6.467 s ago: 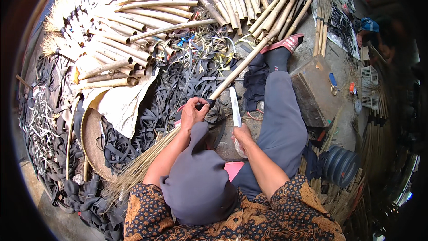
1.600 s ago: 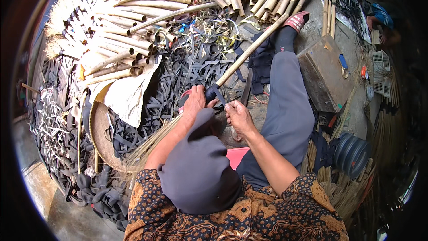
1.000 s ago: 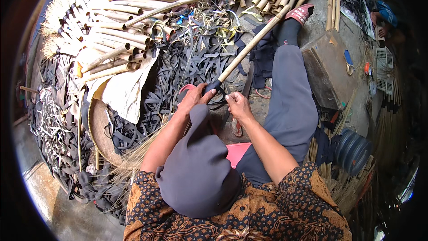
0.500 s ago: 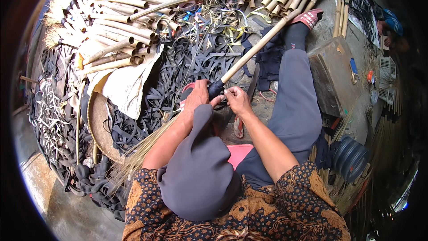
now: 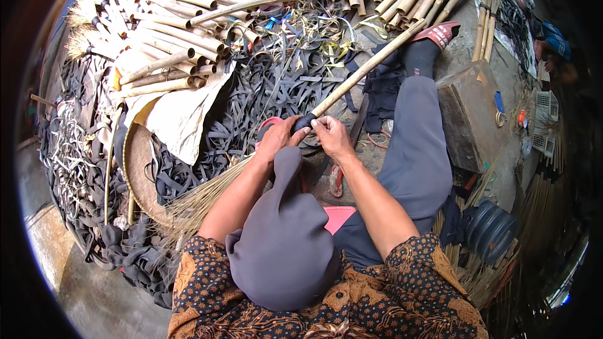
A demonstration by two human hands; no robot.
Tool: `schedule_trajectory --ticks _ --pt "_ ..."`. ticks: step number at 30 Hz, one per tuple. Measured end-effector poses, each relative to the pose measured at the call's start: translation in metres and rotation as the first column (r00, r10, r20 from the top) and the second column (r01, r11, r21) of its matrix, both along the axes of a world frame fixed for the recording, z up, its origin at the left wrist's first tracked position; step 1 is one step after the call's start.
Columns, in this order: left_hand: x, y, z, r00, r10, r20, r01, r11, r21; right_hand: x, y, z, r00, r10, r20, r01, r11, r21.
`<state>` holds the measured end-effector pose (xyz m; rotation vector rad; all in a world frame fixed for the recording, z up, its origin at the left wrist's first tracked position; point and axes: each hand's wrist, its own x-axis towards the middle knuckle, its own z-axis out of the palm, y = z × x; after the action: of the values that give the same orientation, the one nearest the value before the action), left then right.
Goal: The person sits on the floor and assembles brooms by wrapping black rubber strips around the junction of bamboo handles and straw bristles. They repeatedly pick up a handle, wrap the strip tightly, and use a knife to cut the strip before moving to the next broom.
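Observation:
A broom with a long bamboo handle (image 5: pixel 370 66) lies slantwise before me, its far end by my outstretched foot. Black binding (image 5: pixel 304 122) wraps the handle's near end, and pale bristles (image 5: pixel 210 198) fan out to the lower left under my left forearm. My left hand (image 5: pixel 278 139) is closed around the bound part, with its thumb against the binding. Right beside it, my right hand (image 5: pixel 334 139) pinches at the binding's edge. Whatever sits between those fingertips is too small to make out.
Black rubber strips (image 5: pixel 251 103) cover the ground ahead. Bound brooms with bamboo handles (image 5: pixel 169 37) pile up at far left, near a round woven tray (image 5: pixel 141 169). A wooden block (image 5: pixel 471 113) and a ribbed dark container (image 5: pixel 492 229) stand right. Another person's hand (image 5: pixel 549 63) shows at far right.
My left thumb has moved up over the binding, covering more of it. The right hand's pinching fingers have moved slightly up along the binding. The whole view has shifted a little.

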<state>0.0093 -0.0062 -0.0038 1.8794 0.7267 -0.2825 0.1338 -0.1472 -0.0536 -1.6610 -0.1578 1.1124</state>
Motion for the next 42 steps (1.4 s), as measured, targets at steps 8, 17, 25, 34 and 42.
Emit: schedule_trajectory --ticks 8,17,25,34,42 --pt "0.002 -0.007 -0.006 0.983 0.129 0.128 -0.149 0.975 0.165 0.003 0.007 0.003 0.999 -0.002 -0.048 0.002 1.0 0.0" --pt "0.02 -0.008 -0.01 0.958 0.27 -0.098 -0.246 0.948 0.203 -0.001 0.004 -0.002 0.983 -0.019 -0.183 0.032 0.997 0.068" --pt "0.028 -0.007 -0.014 0.945 0.282 -0.168 -0.23 0.934 0.275 0.029 -0.003 0.057 0.993 0.078 0.087 -0.064 0.986 -0.155" --pt "0.03 -0.004 -0.024 0.957 0.206 -0.204 -0.092 0.883 0.459 0.146 -0.205 0.185 0.77 -0.409 0.491 0.437 0.897 0.061" --pt "0.02 0.008 -0.057 0.97 0.174 -0.169 -0.077 0.881 0.467 0.114 -0.342 0.049 0.748 -0.262 0.609 0.599 0.663 -0.45"
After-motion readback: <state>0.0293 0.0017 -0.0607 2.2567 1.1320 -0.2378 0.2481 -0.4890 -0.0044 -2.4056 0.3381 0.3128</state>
